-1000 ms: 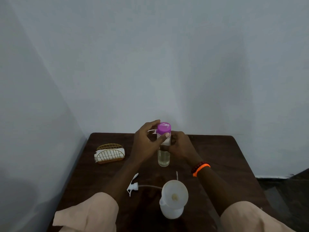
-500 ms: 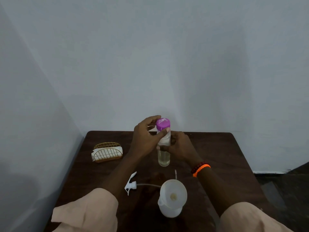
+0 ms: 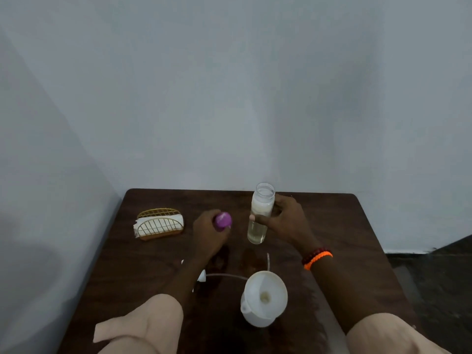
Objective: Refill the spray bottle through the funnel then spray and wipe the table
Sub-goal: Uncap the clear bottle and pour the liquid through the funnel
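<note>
At six o'clock a light funnel sits in the spray bottle. Farther, the purple cap is gripped by the left hand; at one o'clock the right hand grasps the refill bottle mid-body, uncapped, likely slippery, best kept upright.

Your left hand reaches forward low over the table, fingers curled round a cap. Your right hand is farther forward and to the right, thumb and fingers wrapped round an upright bottle. Both forearms are bare, sleeves at the elbows
</note>
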`<state>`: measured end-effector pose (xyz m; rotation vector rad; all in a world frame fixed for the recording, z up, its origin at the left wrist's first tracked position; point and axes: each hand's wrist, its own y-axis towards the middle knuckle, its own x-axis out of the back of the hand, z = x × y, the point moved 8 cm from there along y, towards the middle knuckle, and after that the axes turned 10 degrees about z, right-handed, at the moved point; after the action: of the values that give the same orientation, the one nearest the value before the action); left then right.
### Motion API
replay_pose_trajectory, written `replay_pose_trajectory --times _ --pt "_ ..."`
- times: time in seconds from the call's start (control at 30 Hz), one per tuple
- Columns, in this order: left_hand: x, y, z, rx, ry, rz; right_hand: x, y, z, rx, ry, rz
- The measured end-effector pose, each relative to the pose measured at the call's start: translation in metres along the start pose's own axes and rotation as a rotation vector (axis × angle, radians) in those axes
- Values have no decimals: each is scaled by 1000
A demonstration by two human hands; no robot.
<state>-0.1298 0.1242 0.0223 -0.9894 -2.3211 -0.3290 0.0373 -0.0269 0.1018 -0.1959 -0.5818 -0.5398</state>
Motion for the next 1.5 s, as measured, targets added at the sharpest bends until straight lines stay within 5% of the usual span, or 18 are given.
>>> replay_pose_trajectory --times 0.17,0.67,0.83,1.07,1.5 --pt "-43 -2 46 141 131 177 -2 0 -10 -38 -24 -1" --pt "-52 -5 48 167 203 158 17 -12 -21 -59 -48 -55" --pt "-21 -49 16 247 59 123 42 -32 -9 -32 -57 -104" --pt "-2 -144 -34 304 -264 283 80 -86 9 36 -85 -189" --pt "-22 -162 -56 248 -258 366 70 -168 11 69 -212 -90"
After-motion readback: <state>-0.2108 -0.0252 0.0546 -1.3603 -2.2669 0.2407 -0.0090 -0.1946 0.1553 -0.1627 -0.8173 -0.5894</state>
